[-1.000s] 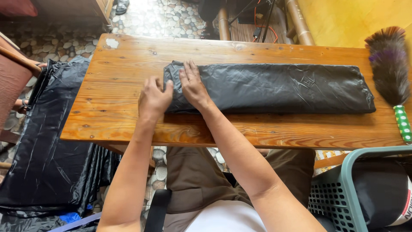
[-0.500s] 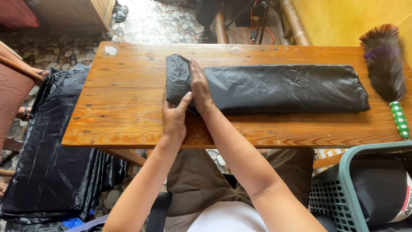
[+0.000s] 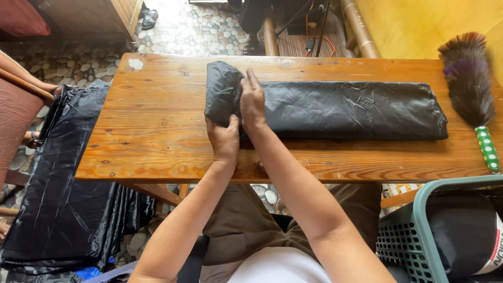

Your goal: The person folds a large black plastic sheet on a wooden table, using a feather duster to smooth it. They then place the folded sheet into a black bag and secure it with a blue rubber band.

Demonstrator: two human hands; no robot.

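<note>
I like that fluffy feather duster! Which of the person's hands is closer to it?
Right. The right hand lies on the folded black plastic sheet, toward the feather duster; the left hand is farther away.

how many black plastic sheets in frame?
2, possibly more hidden: a folded black plastic sheet on the wooden table under both hands, and a black plastic pile on the floor at left.

The left hand (image 3: 224,140) covers the near left corner of the folded black plastic (image 3: 335,110); the green basket (image 3: 419,236) runs off the right and near edges; the black sheeting (image 3: 57,209) on the floor runs off the near left.
</note>
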